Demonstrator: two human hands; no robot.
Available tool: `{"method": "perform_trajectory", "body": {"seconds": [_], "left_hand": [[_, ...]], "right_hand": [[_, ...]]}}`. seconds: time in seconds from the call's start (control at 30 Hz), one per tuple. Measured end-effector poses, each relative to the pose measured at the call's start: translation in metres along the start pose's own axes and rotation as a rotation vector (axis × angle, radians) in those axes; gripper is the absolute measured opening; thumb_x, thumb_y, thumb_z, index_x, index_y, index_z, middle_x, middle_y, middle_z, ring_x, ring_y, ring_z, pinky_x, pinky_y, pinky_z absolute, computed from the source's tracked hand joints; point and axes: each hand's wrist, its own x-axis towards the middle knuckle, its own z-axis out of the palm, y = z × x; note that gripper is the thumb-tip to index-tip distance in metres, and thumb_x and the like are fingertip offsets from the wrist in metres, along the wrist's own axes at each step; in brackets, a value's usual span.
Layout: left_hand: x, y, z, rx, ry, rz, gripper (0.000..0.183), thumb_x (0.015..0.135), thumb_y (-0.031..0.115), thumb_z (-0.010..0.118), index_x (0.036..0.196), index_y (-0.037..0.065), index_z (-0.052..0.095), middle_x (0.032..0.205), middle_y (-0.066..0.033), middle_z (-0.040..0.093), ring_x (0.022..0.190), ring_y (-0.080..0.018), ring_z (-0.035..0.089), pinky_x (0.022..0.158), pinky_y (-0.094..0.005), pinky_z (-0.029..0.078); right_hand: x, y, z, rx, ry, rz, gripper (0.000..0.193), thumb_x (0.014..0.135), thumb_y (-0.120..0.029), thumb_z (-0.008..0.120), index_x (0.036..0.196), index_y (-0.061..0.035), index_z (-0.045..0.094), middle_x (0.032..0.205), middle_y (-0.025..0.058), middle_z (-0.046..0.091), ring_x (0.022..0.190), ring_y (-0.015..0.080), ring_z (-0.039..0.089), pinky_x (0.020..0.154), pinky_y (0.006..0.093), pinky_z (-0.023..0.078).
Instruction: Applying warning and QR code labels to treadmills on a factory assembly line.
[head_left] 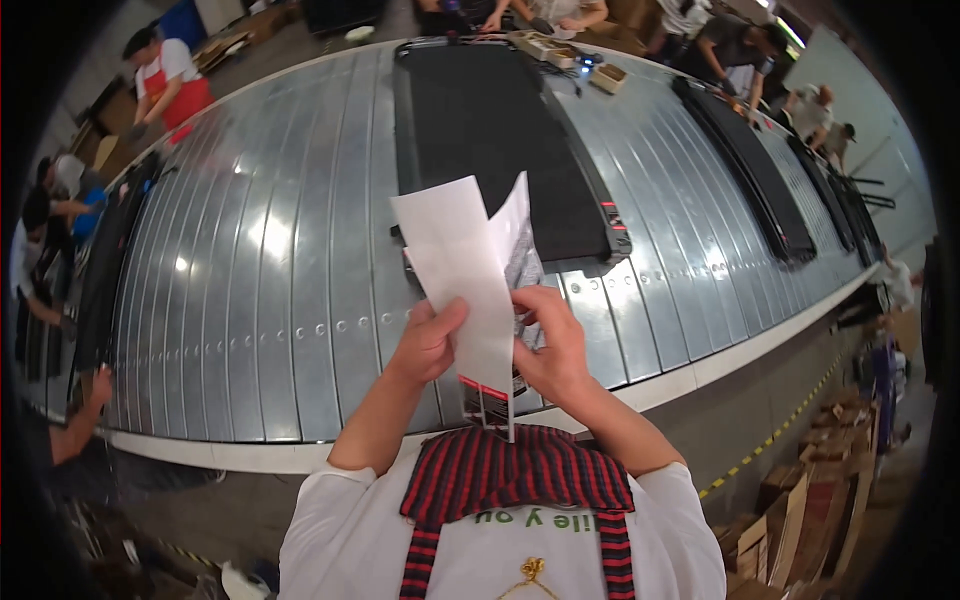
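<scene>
In front of my chest is a bundle of white sheets [455, 240], upright and partly fanned apart at the top. A red and black printed part shows at its lower end, and a grey, crinkled layer shows at its right side. My left hand [428, 340] grips the left edge, thumb on the near face. At the right edge my right hand [553, 345] has its fingers curled against the sheets; some fingertips are hidden behind them. Beyond both hands a black treadmill deck [480, 130] lies flat, its near end partly covered by the sheets.
The metal slat conveyor [340, 240] curves across the view, with a pale rim [690, 378] on my side. More black decks [745, 170] lie to the right. Small boxes [607, 78] stand at the far edge. Several people work around it. Flattened cardboard [790, 520] is stacked at lower right.
</scene>
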Motion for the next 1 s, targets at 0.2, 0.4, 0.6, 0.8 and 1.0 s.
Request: {"method": "perform_trajectory", "body": {"seconds": [0.2,0.4,0.6,0.8,1.0], "left_hand": [[-0.012,0.009,-0.007,-0.062,-0.083,-0.003,0.03,0.088,0.017,0.049,0.111,-0.001,0.049,0.104,-0.0081,0.057,0.092,-0.0169,0.056,0.08,-0.0306,0.046],[-0.015,0.012,0.004,0.024,-0.085,0.011,0.03,0.088,0.017,0.049,0.112,-0.002,0.049,0.104,-0.0083,0.057,0.094,-0.0174,0.056,0.081,-0.0303,0.045],[-0.015,0.014,0.0,0.058,-0.092,-0.044,0.031,0.087,0.017,0.05,0.112,-0.001,0.049,0.105,-0.0086,0.056,0.097,-0.0177,0.054,0.084,-0.0316,0.043],[-0.02,0.011,0.001,0.102,-0.053,-0.067,0.029,0.087,0.017,0.05,0.11,-0.001,0.051,0.101,-0.0068,0.057,0.09,-0.0136,0.055,0.076,-0.0266,0.044],[-0.02,0.014,0.001,0.284,-0.023,-0.041,0.027,0.087,0.017,0.05,0.106,-0.001,0.054,0.098,-0.0052,0.057,0.089,-0.0113,0.054,0.076,-0.0262,0.043]], "right_hand": [[0.007,0.0,0.012,-0.015,-0.024,-0.073,0.038,0.063,-0.002,0.066,0.098,-0.0032,0.051,0.092,0.0129,0.055,0.083,0.0297,0.054,0.069,0.0351,0.046],[0.009,-0.005,0.011,0.016,-0.062,-0.102,0.03,0.066,0.0,0.063,0.094,-0.0022,0.053,0.085,0.0124,0.056,0.073,0.026,0.057,0.063,0.032,0.047],[0.013,-0.006,0.005,0.159,-0.108,-0.105,0.022,0.071,0.007,0.056,0.092,-0.0006,0.054,0.081,0.0119,0.056,0.067,0.0229,0.056,0.058,0.0282,0.046],[0.008,0.002,0.006,0.301,-0.112,0.027,0.016,0.075,0.002,0.057,0.091,0.0001,0.056,0.081,0.0101,0.056,0.068,0.0179,0.055,0.062,0.0266,0.045],[0.001,0.003,0.003,0.263,-0.108,0.011,0.017,0.077,0.001,0.055,0.094,-0.0002,0.054,0.083,0.0102,0.056,0.07,0.0177,0.055,0.063,0.0263,0.045]]}}
